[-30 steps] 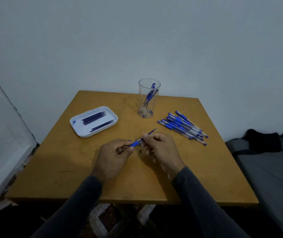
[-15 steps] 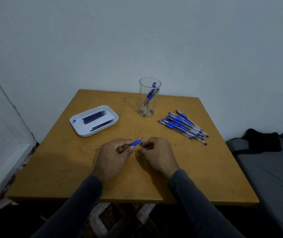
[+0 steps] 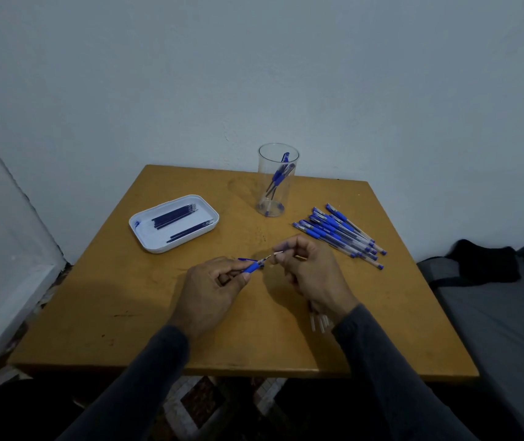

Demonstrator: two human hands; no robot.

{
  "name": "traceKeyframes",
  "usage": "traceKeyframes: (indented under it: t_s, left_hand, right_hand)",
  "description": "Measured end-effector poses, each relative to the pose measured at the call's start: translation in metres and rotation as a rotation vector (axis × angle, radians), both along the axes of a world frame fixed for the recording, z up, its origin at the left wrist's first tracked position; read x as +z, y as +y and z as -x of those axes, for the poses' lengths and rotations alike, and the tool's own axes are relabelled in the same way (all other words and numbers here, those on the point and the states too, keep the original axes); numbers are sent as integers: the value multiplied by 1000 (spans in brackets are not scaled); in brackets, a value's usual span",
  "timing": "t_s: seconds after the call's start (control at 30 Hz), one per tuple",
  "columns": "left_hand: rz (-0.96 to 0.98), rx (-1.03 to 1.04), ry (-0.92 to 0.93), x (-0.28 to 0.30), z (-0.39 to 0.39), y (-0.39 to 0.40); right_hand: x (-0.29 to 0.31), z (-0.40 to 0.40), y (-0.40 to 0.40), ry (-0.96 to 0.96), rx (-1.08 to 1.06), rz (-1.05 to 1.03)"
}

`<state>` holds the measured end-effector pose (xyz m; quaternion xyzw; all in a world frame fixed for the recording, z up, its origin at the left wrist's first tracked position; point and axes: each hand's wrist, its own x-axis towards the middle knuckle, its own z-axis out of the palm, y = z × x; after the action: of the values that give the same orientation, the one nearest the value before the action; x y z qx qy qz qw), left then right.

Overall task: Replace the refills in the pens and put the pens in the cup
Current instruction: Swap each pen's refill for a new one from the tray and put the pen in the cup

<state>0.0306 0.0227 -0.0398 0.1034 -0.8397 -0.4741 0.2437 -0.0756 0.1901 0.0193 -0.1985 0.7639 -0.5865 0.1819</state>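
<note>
Head view: both hands [image 3: 213, 288] [image 3: 313, 275] pinch one pen [image 3: 252, 266].

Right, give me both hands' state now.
Left hand: holding the pen by its blue grip.
Right hand: fingers pinching a small pale piece at the pen's tip.

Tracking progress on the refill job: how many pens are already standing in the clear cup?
2, as far as I can tell. Both pens lean together inside the clear cup at the table's far edge, caps up. They overlap, so a third could be hidden behind them.
</note>
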Motion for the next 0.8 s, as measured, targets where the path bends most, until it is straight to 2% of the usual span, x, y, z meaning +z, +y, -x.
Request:
traceKeyframes:
  t_s: [0.3, 0.8]
  left_hand:
    - [23, -36, 31, -3, -1, -2]
    - [67, -54, 45, -5, 1, -3]
  right_hand:
    - [-3, 1, 0, 71, 126, -75]
    - [-6, 4, 2, 39, 183, -74]
